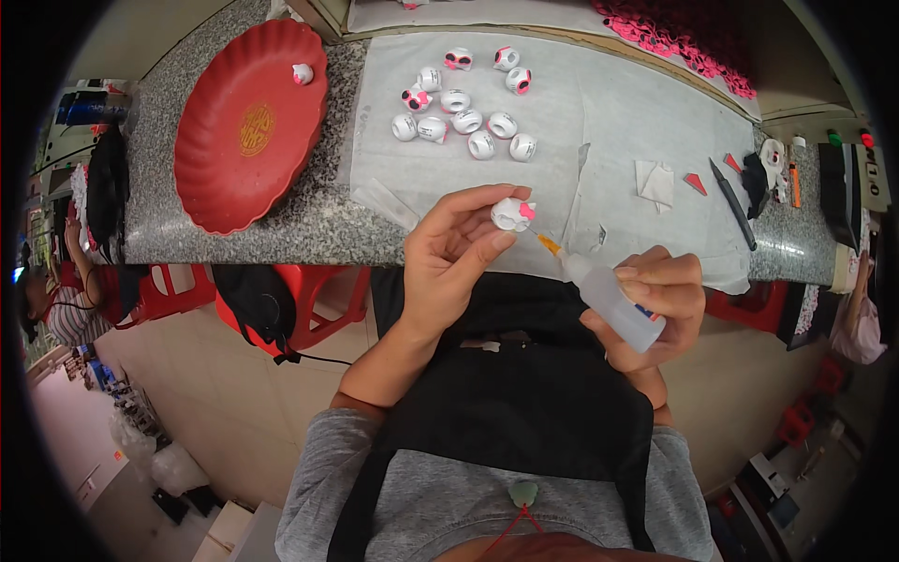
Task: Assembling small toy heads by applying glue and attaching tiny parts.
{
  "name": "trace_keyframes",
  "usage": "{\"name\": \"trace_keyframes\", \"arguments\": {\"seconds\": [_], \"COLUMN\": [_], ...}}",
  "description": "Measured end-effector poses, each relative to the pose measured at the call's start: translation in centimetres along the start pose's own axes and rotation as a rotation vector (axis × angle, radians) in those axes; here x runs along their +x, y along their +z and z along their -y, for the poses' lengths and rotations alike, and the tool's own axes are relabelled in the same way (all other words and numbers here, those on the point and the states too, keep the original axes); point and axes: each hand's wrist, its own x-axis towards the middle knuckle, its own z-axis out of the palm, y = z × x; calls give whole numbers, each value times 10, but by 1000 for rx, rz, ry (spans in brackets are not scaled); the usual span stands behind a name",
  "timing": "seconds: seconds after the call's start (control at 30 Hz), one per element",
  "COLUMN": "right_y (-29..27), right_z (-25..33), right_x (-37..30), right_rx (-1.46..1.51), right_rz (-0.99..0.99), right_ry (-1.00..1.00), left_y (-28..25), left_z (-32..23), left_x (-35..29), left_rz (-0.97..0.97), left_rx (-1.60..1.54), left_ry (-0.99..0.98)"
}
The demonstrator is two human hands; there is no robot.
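Between the thumb and fingers of my left hand (454,248) is a small white figurine head (507,214) with a pink bow-like part. My right hand (663,304) grips a translucent squeeze bottle (609,295), tilted with its orange needle tip (549,244) pointing up and left at the head. The thin needle ends close to the head's pink part; whether it touches, I cannot tell. Beyond my hands, several similar white heads (466,121) lie on white paper (552,178), some showing pink-and-black glasses-like parts.
A red scalloped tray (211,150) at left holds one white head (302,74). To the right lie a folded white paper piece (654,184), red pieces (695,184) and a dark pen-like tool (732,203). Many pink-and-black parts (674,37) line the back. A red stool (318,304) stands below the counter.
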Motion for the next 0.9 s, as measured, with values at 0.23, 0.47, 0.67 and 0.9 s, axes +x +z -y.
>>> {"name": "trace_keyframes", "arguments": {"seconds": [0.23,0.47,0.67,0.9], "right_y": [-29,-39,-33,-37], "right_z": [-44,-142,-174,-152], "right_x": [47,143,166,154], "right_rx": [75,-616,-1049,-921], "right_rz": [54,272,535,379], "right_ry": [400,214,-2,-17], "left_y": [-19,-17,-20,-19], "left_z": [-6,-5,-5,-2], "left_x": [9,10,11,10], "left_rz": [-170,-122,-153,-67], "left_rx": [-3,27,87,72], "left_ry": [42,93,110,158]}}
